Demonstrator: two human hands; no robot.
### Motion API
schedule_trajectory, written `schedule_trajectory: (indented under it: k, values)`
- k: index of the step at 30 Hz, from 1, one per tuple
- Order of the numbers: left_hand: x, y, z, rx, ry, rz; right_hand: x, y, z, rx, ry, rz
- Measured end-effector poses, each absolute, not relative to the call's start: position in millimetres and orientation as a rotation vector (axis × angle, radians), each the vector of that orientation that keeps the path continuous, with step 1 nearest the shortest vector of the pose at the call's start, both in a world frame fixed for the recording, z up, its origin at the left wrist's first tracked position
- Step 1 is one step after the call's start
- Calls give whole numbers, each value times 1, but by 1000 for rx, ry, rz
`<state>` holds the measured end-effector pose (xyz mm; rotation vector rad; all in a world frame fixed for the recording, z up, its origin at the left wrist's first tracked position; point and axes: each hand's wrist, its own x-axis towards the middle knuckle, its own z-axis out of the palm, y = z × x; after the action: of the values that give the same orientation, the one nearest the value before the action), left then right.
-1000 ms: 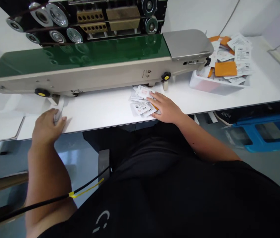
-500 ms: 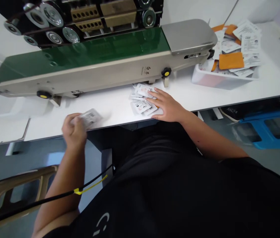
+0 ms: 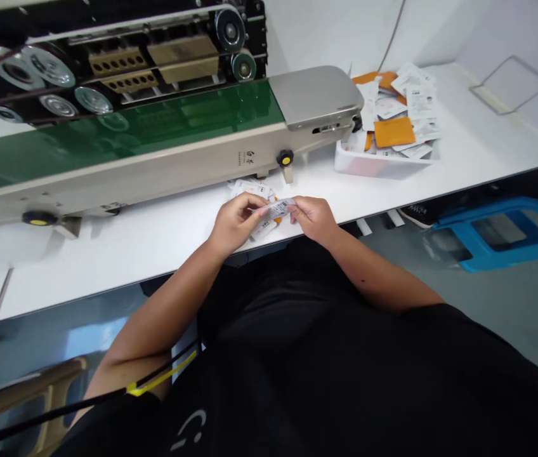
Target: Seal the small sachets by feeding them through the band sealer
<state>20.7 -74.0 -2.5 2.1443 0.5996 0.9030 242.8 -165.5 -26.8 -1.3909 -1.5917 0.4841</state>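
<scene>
Both my hands hold one printed white sachet between them above the table's front edge. My left hand pinches its left end, and my right hand pinches its right end. Just beyond them, a small pile of similar white sachets lies on the white table, partly hidden by my left hand. A band sealer with a green conveyor belt stands behind the pile. A white plastic bin holds white sachets and orange packets at the back right.
Steel wheels and belts of the sealer's head rise at the back left. A black cable with yellow tape hangs across my front. Below the table are a blue plastic crate, a shoe and a chair frame.
My left hand has moved right with the sachet, toward the pile. My right hand has lifted off the pile and taken the sachet's other end. The view has turned left.
</scene>
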Motion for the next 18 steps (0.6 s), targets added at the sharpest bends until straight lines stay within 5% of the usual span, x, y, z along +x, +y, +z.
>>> schedule_trajectory:
  k: [6,11,18]
  values:
    - [-120,-64,-4,2513,1443,1460,244,-164,-35,-1272,-1237,684]
    - [-269,-46,1,1922,2271,2007,247,-156,-43,-1192,-1017,724]
    - [-350,-29,19,2153,2300,1229,258,-145,-46,-1040,-899,750]
